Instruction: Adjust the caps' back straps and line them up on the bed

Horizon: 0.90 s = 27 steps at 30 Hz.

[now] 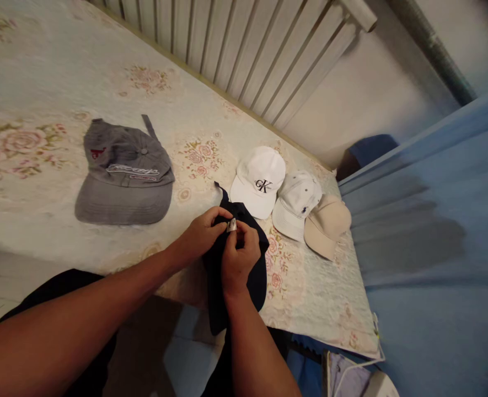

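A black cap [255, 278] lies at the near edge of the floral-covered surface, its strap sticking out at the upper left. Between my two hands shows a small white label [231, 225] on that cap. My left hand [206, 231] pinches at the label's left side, thumb and forefinger together. From the right, my right hand [240, 256] grips the label and the cap fabric with curled fingers. A grey cap [123, 171] with white lettering rests to the left. Just beyond the black cap sits a white cap [260, 179] with a black monogram.
Right of the monogram cap are another white cap [297, 204] with a small dark logo and a beige cap [328, 223]. A ribbed pale panel [227, 44] borders the far side of the floral cover [144, 99]. A blue curtain [434, 231] hangs at the right.
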### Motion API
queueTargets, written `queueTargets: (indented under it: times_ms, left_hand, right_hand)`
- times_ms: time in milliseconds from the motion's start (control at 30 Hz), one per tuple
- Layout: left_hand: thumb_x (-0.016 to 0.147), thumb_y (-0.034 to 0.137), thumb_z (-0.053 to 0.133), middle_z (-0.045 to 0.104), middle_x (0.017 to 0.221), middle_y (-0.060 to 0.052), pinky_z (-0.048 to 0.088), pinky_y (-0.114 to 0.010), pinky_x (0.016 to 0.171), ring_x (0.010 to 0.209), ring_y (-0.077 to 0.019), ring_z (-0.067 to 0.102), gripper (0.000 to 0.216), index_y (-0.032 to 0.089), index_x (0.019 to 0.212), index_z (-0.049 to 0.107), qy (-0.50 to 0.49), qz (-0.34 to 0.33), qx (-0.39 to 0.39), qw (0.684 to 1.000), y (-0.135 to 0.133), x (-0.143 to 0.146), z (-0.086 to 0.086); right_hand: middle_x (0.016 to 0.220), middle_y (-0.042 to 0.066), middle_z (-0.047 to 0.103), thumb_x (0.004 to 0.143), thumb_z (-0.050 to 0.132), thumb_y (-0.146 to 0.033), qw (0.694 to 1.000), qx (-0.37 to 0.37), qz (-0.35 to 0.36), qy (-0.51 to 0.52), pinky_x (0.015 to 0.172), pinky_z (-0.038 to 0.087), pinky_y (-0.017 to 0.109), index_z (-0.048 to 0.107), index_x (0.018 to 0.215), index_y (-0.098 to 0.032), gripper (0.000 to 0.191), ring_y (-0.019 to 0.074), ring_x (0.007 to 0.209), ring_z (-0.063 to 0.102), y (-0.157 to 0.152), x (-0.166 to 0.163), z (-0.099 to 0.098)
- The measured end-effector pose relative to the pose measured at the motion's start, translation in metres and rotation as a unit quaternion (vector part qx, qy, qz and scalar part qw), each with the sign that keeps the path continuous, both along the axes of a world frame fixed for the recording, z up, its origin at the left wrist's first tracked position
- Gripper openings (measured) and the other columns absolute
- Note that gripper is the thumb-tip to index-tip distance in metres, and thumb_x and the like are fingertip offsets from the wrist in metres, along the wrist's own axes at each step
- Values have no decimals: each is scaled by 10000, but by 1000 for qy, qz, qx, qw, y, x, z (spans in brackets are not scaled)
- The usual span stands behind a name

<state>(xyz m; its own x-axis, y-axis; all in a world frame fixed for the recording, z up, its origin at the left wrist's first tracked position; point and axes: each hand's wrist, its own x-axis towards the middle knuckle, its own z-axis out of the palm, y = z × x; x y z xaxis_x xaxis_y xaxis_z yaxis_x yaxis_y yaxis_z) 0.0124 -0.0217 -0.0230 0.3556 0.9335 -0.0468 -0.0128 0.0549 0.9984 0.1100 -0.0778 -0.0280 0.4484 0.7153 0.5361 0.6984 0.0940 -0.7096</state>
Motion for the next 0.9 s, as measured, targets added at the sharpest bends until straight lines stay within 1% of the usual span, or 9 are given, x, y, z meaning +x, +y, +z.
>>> queueTargets:
  times_ms: [133, 233, 367, 467, 567, 667, 800, 900]
  left_hand:
    - [785, 254, 536, 630, 919, -21, 453, -337, 810, 882, -187, 573, 234, 189, 1002, 596, -8, 0, -5, 1000, 0, 0, 0]
    - [778, 249, 536, 611, 887, -14, 439, -331, 780, 840, -178, 558, 226, 185, 987, 593, -3, 3, -13, 1000, 0, 1, 1]
    - [776, 255, 539, 576, 814, 5, 422, -317, 716, 760, -166, 525, 234, 189, 992, 598, 12, 1, -10, 1000, 0, 1, 1]
    - [776, 253, 533, 577, 817, 5, 420, -315, 711, 755, -165, 521, 238, 190, 997, 596, 10, -1, -8, 1000, 0, 0, 0]
    - [775, 254, 534, 592, 832, 2, 427, -320, 721, 766, -170, 533, 239, 194, 997, 597, 13, -1, -6, 1000, 0, 1, -1]
    - [771, 253, 537, 611, 869, -8, 438, -332, 769, 818, -181, 555, 231, 191, 985, 599, 14, 0, 2, 1000, 1, 1, -1]
    - [773, 254, 534, 623, 898, -18, 440, -344, 815, 855, -188, 567, 235, 185, 988, 600, 14, 2, 5, 1000, 0, 1, -1]
    - [772, 254, 537, 623, 896, -15, 438, -339, 817, 862, -187, 567, 231, 188, 983, 602, 10, 2, 4, 1000, 0, 1, -1]
  right_hand:
    - [872, 51, 654, 887, 486, -156, 999, 20, 12, -40, 733, 486, 300, 655, 1025, -170, 218, 161, 809, 598, 0, 1, 0]
    - [872, 52, 657, 886, 477, -126, 997, 34, 24, -61, 771, 494, 308, 653, 970, -176, 201, 162, 842, 606, 0, 1, 0]
    - [840, 46, 646, 884, 485, -123, 996, 43, 20, -72, 764, 497, 306, 631, 887, -181, 157, 160, 825, 602, 0, 0, 0]
    - [819, 39, 641, 874, 478, -117, 996, 48, 16, -78, 759, 497, 300, 617, 849, -186, 157, 156, 813, 604, 0, 0, -2]
    - [793, 29, 633, 846, 486, -118, 998, 34, -13, -57, 712, 496, 277, 608, 856, -182, 138, 146, 756, 602, 1, 0, -4]
    - [775, 20, 628, 817, 512, -139, 999, 5, -45, -16, 654, 488, 256, 609, 893, -173, 128, 137, 687, 593, 1, 0, -5]
    - [765, 14, 633, 813, 533, -157, 999, -21, -40, 27, 641, 480, 246, 629, 897, -169, 129, 133, 670, 595, 1, 1, -4]
    - [754, 10, 630, 818, 530, -152, 999, -20, -33, 12, 655, 472, 250, 643, 876, -171, 128, 134, 679, 588, 1, 1, -3]
